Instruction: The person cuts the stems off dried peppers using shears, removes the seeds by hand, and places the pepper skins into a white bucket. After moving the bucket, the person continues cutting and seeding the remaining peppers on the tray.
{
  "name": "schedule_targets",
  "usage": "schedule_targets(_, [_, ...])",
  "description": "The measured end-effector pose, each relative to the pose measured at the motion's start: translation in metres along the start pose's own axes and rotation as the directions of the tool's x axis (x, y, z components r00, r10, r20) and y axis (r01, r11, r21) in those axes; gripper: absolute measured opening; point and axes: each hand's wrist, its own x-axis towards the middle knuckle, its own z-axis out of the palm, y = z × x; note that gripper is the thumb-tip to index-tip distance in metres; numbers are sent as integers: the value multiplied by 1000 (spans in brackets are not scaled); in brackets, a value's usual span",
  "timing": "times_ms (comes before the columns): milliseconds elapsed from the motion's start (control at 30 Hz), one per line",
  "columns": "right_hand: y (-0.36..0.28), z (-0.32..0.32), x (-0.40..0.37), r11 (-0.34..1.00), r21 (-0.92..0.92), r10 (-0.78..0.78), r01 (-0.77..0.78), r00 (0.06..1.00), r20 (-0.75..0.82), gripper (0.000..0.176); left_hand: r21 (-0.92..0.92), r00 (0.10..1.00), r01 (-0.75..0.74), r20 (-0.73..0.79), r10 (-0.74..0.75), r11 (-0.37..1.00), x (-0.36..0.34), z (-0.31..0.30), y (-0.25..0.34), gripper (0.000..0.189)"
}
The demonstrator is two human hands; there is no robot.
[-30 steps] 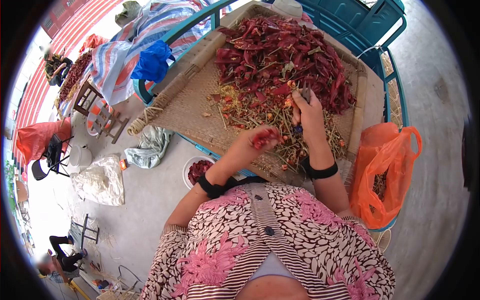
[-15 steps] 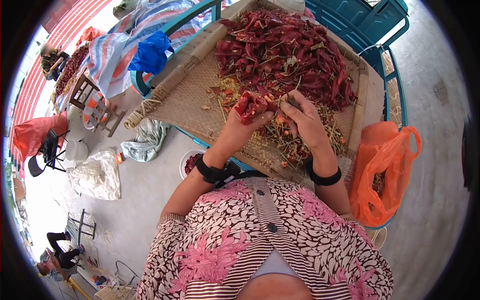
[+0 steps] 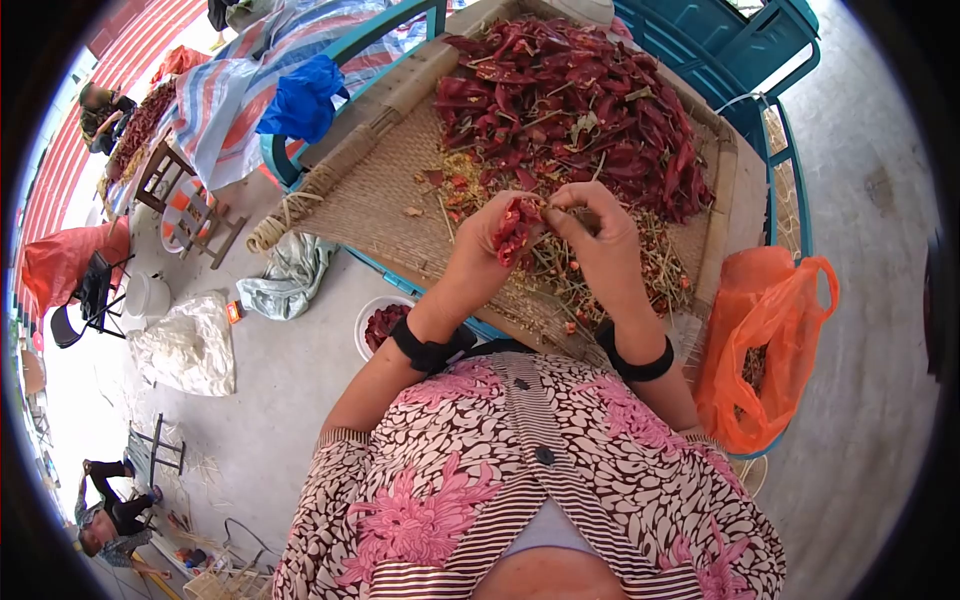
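My left hand (image 3: 482,250) is closed around several dried red chili peppers (image 3: 514,232), crumpled and dark red, over the front of a woven tray (image 3: 385,205). Beside it, my right hand (image 3: 602,240) pinches thumb and forefinger at the brownish stem end of the held peppers; the fingertips partly hide it. Behind both hands rises a large heap of dried red chili peppers (image 3: 590,110). Below the right hand lie loose stems and bits (image 3: 655,265), and yellow seeds (image 3: 460,168) are scattered left of the heap.
An orange plastic bag (image 3: 735,375) hangs at the tray's right. A white bowl (image 3: 362,335) with red peppers stands below left. A blue bag (image 3: 302,103) hangs on the teal rail (image 3: 400,15). Two people are at left, near a wooden chair (image 3: 165,180).
My right hand has moved slightly left, its fingertips now meeting the peppers in my left hand. The left hand has turned, showing less of the peppers.
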Motion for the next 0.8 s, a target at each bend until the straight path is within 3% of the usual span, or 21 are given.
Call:
schedule_targets(67, [1, 7, -3, 916, -312, -258, 252, 966, 20, 13, 199, 990, -118, -47, 130, 973, -1, 1, -7, 23])
schedule_targets(100, [1, 10, -5, 815, -453, -377, 362, 924, 61, 13, 168, 991, -82, -88, 98, 982, -4, 3, -13, 21])
schedule_targets(200, [-1, 17, -10, 738, -540, -426, 405, 900, 91, 12, -4, 986, 33, -163, -33, 999, -9, 10, -17, 16])
schedule_targets(300, [11, 23, -6, 964, -124, -250, 237, 963, -103, 11, -283, 968, 206, -79, -237, 937, -7, 5, -1, 17])
schedule_targets(333, [7, 20, -7, 996, 80, -30, 33, 999, -41, 12, -344, 952, 284, -8, -306, 895, -7, -3, 4, 19])
schedule_targets(400, [-9, 7, -11, 819, 407, 353, -405, 914, 199, 13, -385, 908, 417, 149, -391, 823, -9, -19, 4, 22])
schedule_targets(467, [-15, 7, -10, 691, 521, 418, -502, 865, 279, 15, -349, 850, 519, 305, -429, 780, -9, -33, -2, 21])
schedule_targets(533, [-13, 0, -6, 488, 629, 453, -605, 792, 410, 14, -303, 879, 463, 272, -391, 833, -11, -31, 16, 20])
schedule_targets(633, [-12, -5, -2, 365, 644, 479, -672, 729, 489, 13, -320, 870, 469, 325, -370, 823, -12, -34, 16, 19])
schedule_targets(667, [-13, -5, -1, 453, 631, 473, -630, 770, 429, 13, -340, 858, 488, 358, -369, 804, -13, -36, 13, 19])
schedule_targets(767, [-15, -7, 4, 694, 555, 412, -459, 885, 217, 12, -230, 825, 555, 277, -493, 799, -27, -40, 15, 17])
schedule_targets(800, [-14, -12, 5, 762, 520, 378, -386, 917, 128, 12, -253, 844, 529, 252, -473, 810, -34, -45, 17, 19])
